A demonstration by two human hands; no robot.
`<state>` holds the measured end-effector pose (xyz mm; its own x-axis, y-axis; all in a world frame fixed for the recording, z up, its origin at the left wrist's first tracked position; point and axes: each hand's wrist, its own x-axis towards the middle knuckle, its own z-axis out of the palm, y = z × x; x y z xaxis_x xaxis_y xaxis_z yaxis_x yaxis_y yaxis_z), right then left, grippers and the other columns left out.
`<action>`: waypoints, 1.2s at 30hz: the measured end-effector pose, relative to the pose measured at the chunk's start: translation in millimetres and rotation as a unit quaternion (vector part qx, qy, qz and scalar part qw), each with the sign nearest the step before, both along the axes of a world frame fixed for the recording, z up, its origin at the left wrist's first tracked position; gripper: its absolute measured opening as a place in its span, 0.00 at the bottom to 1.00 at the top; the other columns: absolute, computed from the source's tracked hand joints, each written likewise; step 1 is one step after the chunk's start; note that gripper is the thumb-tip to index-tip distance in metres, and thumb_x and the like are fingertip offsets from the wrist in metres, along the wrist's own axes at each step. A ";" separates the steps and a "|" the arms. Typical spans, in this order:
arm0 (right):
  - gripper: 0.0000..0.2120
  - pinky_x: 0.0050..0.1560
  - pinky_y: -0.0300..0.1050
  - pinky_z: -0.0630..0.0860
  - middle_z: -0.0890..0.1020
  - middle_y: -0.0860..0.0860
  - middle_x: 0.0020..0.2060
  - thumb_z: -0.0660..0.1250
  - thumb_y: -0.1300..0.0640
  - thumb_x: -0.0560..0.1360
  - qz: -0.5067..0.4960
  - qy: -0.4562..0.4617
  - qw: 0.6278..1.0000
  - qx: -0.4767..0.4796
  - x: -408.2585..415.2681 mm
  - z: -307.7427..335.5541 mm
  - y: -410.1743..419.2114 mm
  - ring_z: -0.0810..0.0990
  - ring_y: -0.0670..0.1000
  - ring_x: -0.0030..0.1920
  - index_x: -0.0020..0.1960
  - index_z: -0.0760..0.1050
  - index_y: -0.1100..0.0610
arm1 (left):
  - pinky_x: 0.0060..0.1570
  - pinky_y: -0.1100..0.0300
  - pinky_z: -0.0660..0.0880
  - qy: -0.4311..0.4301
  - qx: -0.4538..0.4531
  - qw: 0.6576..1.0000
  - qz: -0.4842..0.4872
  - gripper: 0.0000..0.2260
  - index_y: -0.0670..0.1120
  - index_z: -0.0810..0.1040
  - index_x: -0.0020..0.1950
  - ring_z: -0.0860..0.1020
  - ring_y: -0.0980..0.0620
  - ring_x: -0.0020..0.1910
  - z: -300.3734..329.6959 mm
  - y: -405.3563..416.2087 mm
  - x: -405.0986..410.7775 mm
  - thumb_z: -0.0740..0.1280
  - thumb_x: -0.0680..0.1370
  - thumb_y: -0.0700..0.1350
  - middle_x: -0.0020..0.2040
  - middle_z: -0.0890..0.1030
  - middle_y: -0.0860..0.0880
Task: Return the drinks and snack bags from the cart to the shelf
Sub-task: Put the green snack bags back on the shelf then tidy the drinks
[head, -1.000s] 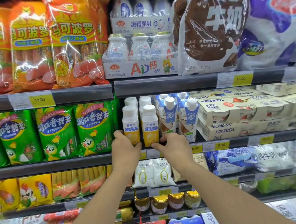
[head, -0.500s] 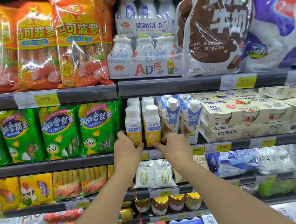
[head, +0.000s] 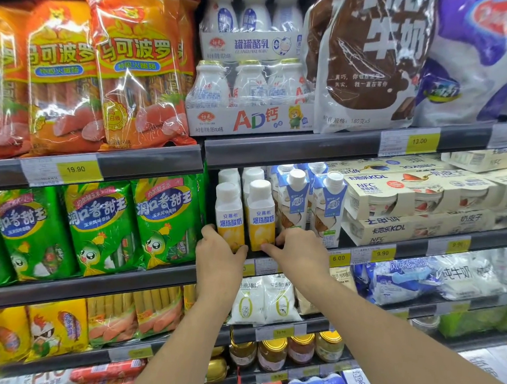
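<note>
On the middle shelf (head: 301, 270), left hand (head: 219, 253) and right hand (head: 297, 251) each grip a yellow-and-white drink bottle (head: 230, 217).

Both hands (head: 272, 254) extended (fingers curled).

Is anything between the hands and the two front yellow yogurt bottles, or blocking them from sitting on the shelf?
Nothing visible. The left hand touches the left yellow bottle at its base, the right hand the right yellow bottle. Both bottles stand upright at the shelf edge, with more bottles directly behind.
</note>
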<state>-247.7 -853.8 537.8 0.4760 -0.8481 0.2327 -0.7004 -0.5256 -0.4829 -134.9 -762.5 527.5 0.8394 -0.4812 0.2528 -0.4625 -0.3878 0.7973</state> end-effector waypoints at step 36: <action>0.17 0.35 0.50 0.83 0.82 0.46 0.33 0.71 0.35 0.68 -0.036 -0.092 0.991 0.085 -91.5 -10.8 -58.7 0.82 0.50 0.33 0.45 0.80 0.47 | 0.46 0.57 0.76 -0.114 0.095 0.988 -0.051 0.34 0.45 0.61 0.77 0.81 0.48 0.51 5.7 -46.0 -95.4 0.65 0.77 0.60 0.49 0.83 0.49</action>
